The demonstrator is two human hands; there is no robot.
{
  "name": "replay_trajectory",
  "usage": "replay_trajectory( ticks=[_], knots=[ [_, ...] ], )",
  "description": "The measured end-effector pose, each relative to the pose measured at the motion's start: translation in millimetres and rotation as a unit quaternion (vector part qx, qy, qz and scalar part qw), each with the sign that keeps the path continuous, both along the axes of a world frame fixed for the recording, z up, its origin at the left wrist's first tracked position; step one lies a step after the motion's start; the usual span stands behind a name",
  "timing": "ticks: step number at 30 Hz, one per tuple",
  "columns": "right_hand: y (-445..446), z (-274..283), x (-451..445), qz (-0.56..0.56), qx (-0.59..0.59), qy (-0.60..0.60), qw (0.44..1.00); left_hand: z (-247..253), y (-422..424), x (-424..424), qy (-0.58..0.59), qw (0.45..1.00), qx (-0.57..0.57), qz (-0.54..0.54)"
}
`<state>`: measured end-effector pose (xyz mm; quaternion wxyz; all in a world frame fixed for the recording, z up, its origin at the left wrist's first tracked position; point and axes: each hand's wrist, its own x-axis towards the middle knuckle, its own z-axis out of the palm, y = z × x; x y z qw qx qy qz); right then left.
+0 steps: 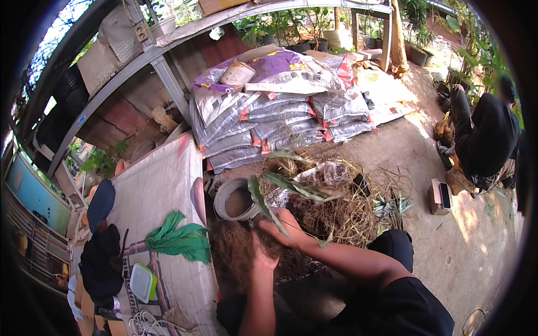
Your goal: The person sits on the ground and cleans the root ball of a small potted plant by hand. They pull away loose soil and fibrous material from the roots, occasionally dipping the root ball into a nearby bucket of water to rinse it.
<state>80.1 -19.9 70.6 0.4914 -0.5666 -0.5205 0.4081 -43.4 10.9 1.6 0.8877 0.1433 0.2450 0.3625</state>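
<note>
Both hands are close together just below a grey round pot (230, 200), around a clump of brown root fibre (269, 243). My left hand (265, 255) is under and beside the clump, its fingers partly hidden. From above and to the right, my right hand (282, 227) closes on the same clump. Long green, pale-mottled plant leaves (296, 188) rise by my right hand; where they join the clump is hidden. More loose brown fibre (233, 248) lies left of my left hand. Behind the hands spreads a heap of fibre and dry roots (336, 214).
Stacked filled plastic sacks (273, 117) stand beyond the heap. At left, a sheet-covered surface (168, 189) holds green netting (180, 239) and a lidded plastic box (143, 282). A seated person (487, 130) is at right, near a phone on a small box (439, 201).
</note>
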Motion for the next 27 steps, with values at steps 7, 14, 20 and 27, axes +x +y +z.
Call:
replay_trajectory(
  ticks=[7,14,20,27],
  knots=[
    [4,4,1,-0.059,-0.023,0.018,0.998,33,-9,1,-0.038,0.997,0.026,0.062],
    [7,-26,-17,-0.112,0.105,-0.046,0.987,7,4,15,-0.115,0.990,0.064,0.056],
    [24,-35,-2,-0.052,0.161,-0.005,0.986,22,5,8,-0.083,0.990,0.064,0.094],
    [44,-87,57,-0.107,-0.004,0.257,0.960,5,24,-9,-0.074,0.985,0.044,0.149]
  ],
)
